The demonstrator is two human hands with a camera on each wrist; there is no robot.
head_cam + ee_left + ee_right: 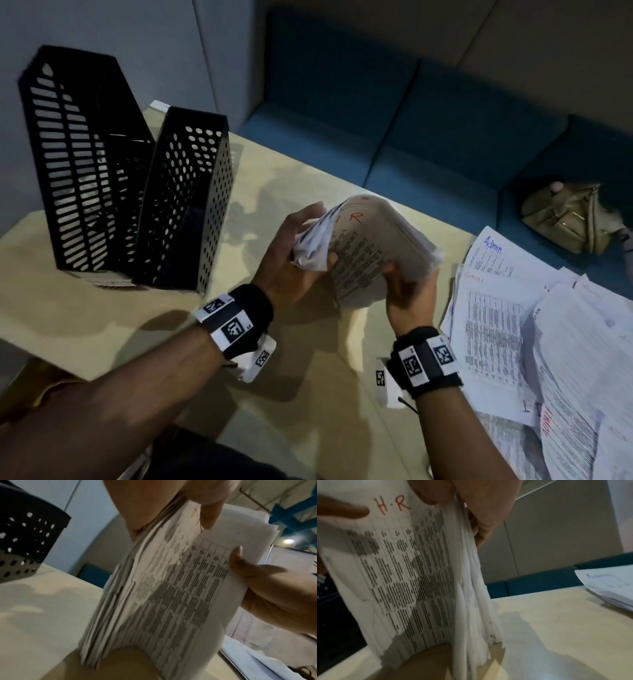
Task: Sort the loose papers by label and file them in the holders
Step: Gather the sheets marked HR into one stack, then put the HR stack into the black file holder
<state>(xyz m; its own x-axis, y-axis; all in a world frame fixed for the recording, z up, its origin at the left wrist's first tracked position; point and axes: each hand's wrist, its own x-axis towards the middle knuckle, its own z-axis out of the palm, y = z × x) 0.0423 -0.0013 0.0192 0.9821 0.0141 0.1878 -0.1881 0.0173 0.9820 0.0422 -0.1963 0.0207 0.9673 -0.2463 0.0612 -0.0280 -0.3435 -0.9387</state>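
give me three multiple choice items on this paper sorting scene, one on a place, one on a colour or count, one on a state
1. Where do the loose papers lie?
A. right of the hands
B. inside a holder
C. on the sofa

2. What colour is the "H.R" label on the held stack?
A. blue
B. red
C. green

3. How is the stack held?
A. flat on the table
B. by one hand
C. bent, between both hands

Key: 1 A, they spread over the table's right side. 2 B, red handwriting in the right wrist view. 3 C, left hand and right hand grip it.
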